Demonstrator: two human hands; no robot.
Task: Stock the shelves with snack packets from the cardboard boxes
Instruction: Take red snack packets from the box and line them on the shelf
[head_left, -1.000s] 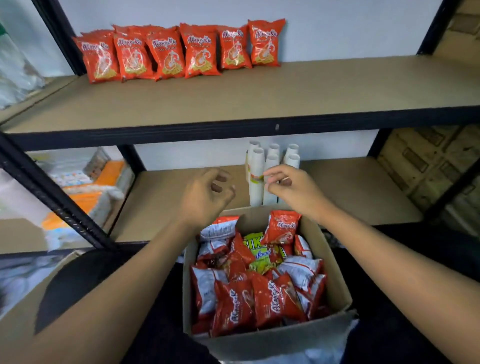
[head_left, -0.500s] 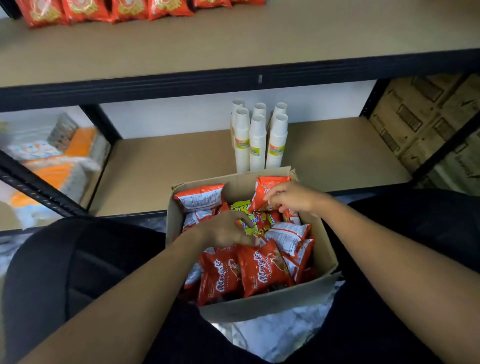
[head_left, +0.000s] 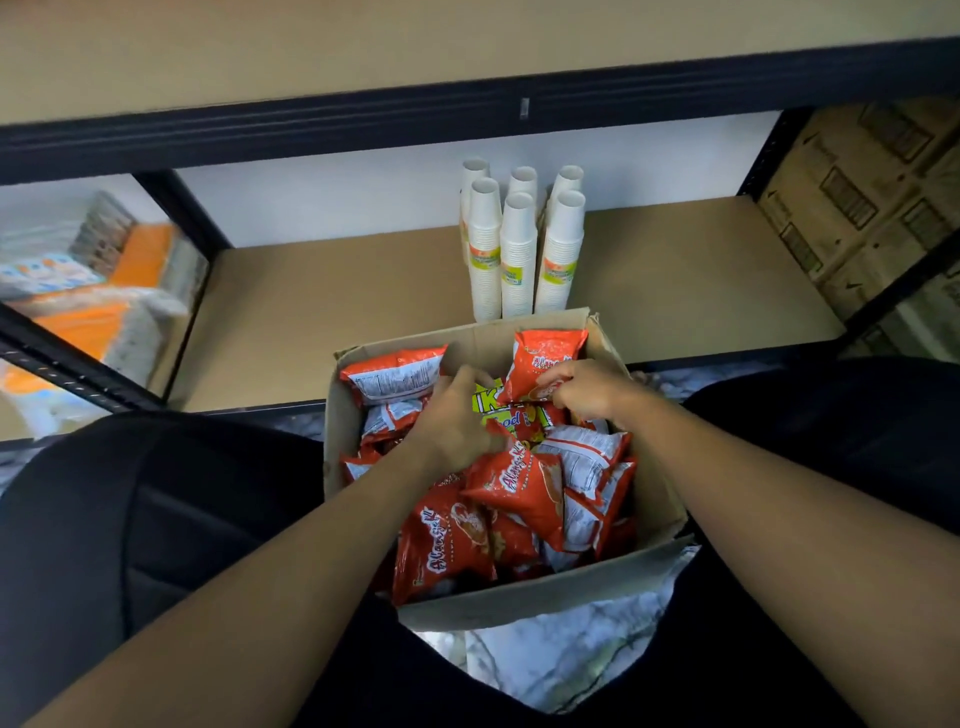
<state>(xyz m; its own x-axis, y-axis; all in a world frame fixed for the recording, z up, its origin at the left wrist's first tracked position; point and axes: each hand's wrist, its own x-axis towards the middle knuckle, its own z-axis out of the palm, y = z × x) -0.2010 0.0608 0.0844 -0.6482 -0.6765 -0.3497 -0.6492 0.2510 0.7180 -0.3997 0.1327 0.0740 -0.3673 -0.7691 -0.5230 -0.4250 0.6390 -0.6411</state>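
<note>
Now my right hand (head_left: 587, 392) pinches the upright red foil packet (head_left: 545, 348) at the far wall of the brown cardboard box (head_left: 545, 603); what my left hand (head_left: 452, 421) holds I cannot tell.

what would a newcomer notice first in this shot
An open cardboard box crammed with red snack packets sits at centre frame. The right-hand grip pinches one red packet at the box's far side, while the left-hand grip reaches in beside it. Behind, stacks of white paper cups stand on the lower shelf.
</note>
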